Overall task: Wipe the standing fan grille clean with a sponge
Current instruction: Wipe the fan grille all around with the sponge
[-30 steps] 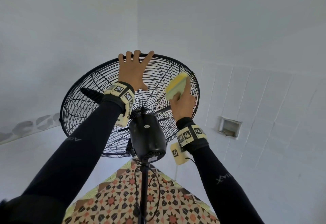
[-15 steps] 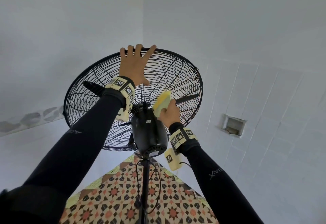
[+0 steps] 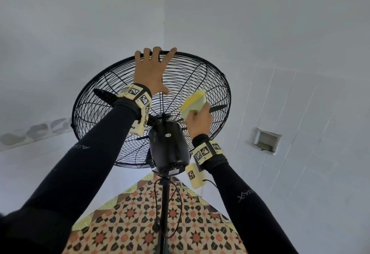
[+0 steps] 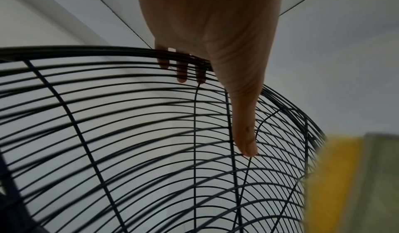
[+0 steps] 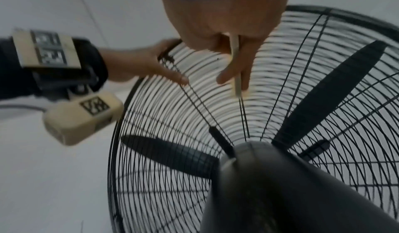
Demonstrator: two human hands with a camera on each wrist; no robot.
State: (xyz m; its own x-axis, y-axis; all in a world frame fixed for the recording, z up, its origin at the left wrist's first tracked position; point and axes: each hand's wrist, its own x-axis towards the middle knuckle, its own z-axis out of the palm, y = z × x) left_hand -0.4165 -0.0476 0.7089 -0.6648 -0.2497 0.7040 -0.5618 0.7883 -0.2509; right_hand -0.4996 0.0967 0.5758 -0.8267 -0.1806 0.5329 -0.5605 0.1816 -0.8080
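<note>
The black wire fan grille (image 3: 186, 77) faces away from me, tilted up on its stand. My left hand (image 3: 153, 71) holds the top rim. Its fingers (image 4: 181, 73) hook over the rim while the thumb lies along the wires. My right hand (image 3: 200, 121) grips a yellow and green sponge (image 3: 195, 103) and presses it on the rear grille, right of the hub. The right wrist view shows the sponge (image 5: 236, 69) edge-on between the fingers, above the motor housing (image 5: 270, 185). In the left wrist view the sponge (image 4: 345, 177) is a blur at the right.
The black motor housing (image 3: 169, 147) sits between my forearms on a thin pole (image 3: 164, 213) with a loose cable. Dark blades (image 3: 104, 94) stand still inside the cage. Patterned floor tiles (image 3: 140, 223) lie below. White walls close in behind, with a small recess (image 3: 266, 139) at the right.
The right hand slid the sponge from the upper right of the grille down to the hub, then back up to the right. The left hand stayed on the top rim.
</note>
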